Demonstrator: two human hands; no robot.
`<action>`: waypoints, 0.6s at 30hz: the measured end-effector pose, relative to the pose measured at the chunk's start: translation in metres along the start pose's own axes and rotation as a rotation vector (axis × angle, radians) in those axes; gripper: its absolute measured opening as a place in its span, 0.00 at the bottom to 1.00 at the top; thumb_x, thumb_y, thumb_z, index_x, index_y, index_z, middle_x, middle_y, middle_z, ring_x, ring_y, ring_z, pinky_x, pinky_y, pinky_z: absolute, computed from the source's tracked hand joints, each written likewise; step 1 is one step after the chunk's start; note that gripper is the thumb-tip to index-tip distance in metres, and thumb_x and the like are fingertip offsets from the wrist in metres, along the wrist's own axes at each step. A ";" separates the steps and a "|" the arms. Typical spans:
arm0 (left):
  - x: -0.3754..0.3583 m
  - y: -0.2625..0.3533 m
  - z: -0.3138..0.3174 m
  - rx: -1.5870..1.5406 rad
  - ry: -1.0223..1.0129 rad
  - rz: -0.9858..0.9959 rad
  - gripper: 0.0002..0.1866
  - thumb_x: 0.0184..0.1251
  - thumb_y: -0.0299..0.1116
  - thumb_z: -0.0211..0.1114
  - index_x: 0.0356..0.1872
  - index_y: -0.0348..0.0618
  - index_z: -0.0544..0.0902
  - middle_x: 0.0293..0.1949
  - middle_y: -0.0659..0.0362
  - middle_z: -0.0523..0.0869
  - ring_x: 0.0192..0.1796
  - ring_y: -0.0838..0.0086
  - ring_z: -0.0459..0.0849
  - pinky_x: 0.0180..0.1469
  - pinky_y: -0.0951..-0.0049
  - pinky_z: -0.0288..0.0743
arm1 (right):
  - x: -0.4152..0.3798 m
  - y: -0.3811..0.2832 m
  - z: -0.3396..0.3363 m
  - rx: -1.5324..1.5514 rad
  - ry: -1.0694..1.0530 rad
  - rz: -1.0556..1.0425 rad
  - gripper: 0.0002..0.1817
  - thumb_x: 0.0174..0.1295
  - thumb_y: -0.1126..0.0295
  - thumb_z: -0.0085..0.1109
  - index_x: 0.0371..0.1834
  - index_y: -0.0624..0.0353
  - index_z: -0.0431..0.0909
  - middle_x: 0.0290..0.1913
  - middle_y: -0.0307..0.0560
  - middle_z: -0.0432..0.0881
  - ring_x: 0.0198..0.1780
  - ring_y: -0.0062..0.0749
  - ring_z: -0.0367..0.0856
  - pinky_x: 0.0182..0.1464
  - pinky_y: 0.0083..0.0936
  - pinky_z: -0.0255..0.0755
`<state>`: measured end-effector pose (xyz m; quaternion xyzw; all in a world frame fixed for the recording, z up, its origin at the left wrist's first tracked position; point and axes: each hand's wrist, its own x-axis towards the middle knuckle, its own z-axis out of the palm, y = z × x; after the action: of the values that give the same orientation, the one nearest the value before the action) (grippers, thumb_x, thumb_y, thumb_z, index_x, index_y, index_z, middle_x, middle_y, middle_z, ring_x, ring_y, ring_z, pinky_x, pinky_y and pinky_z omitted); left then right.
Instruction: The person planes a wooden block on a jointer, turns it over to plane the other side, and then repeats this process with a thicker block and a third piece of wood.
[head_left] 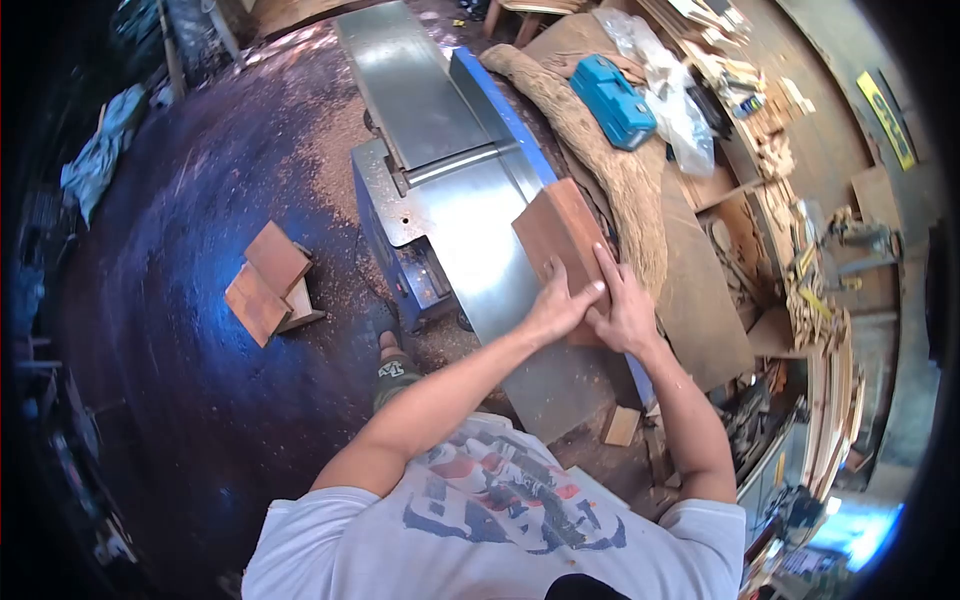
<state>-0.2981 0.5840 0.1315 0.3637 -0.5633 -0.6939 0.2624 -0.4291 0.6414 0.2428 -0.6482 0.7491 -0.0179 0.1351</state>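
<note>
A reddish-brown wooden board (562,222) lies on the metal bed of a jointer (470,235), along its blue fence (510,110). My left hand (564,305) and my right hand (628,308) are both on the board's near part. These two hands meet at the thumbs. The fingers of the hand on the left press on the board's face, and those of the other hand stretch along its upper edge. Beyond the board, the cutter slot (455,165) crosses the machine bed.
Cut wooden pieces (268,290) lie stacked on the floor at the left, near wood shavings (335,150). Behind the fence are a long rough log (625,190) and a teal case (613,100). Shelves of scrap wood (780,130) line the right side.
</note>
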 end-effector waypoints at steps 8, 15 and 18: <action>0.038 -0.001 -0.036 0.022 0.106 0.087 0.71 0.69 0.66 0.71 0.81 0.12 0.37 0.82 0.16 0.42 0.88 0.33 0.41 0.89 0.51 0.43 | 0.065 -0.025 0.004 0.058 0.079 0.017 0.46 0.60 0.71 0.64 0.87 0.37 0.63 0.56 0.60 0.79 0.54 0.64 0.85 0.54 0.55 0.82; 0.075 0.027 -0.088 0.003 0.133 0.071 0.72 0.64 0.64 0.76 0.80 0.10 0.41 0.81 0.17 0.52 0.86 0.35 0.53 0.87 0.55 0.52 | 0.126 -0.041 0.006 0.044 0.152 -0.051 0.47 0.58 0.70 0.64 0.86 0.38 0.66 0.54 0.62 0.80 0.51 0.63 0.86 0.53 0.55 0.82; 0.091 0.033 -0.105 -0.003 0.144 0.064 0.71 0.64 0.62 0.77 0.80 0.10 0.42 0.80 0.17 0.55 0.86 0.37 0.56 0.86 0.56 0.55 | 0.147 -0.045 0.007 -0.014 0.202 -0.097 0.47 0.56 0.69 0.64 0.86 0.41 0.66 0.55 0.62 0.81 0.55 0.61 0.83 0.58 0.54 0.78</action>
<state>-0.2698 0.4443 0.1344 0.3942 -0.5531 -0.6582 0.3247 -0.4022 0.4917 0.2186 -0.6796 0.7268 -0.0845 0.0532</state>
